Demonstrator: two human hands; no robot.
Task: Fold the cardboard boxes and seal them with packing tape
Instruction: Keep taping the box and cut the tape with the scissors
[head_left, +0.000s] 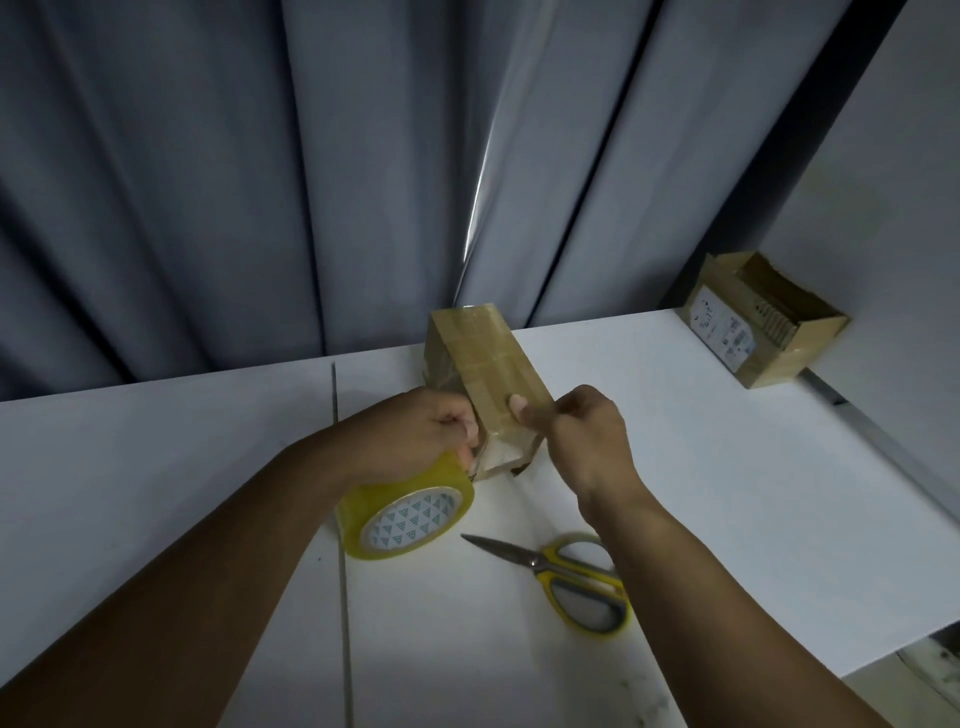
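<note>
A small cardboard box (488, 358) sits tilted on the white counter (727, 467). The right hand (582, 436) pinches its near end, with the thumb on top. The left hand (431, 434) curls its fingers round a yellow tape roll (410, 522) just beside the box. Scissors (571, 571) lie near the right arm.

The light is dim and cool grey. The white table (685, 415) is the brightest part, mostly at the right. One thin glare line runs down a fold of the curtain (311, 182). Soft shadows lie beside the tape roll (405, 515) and the scissors (563, 570). Straight edges bend near the corners.
</note>
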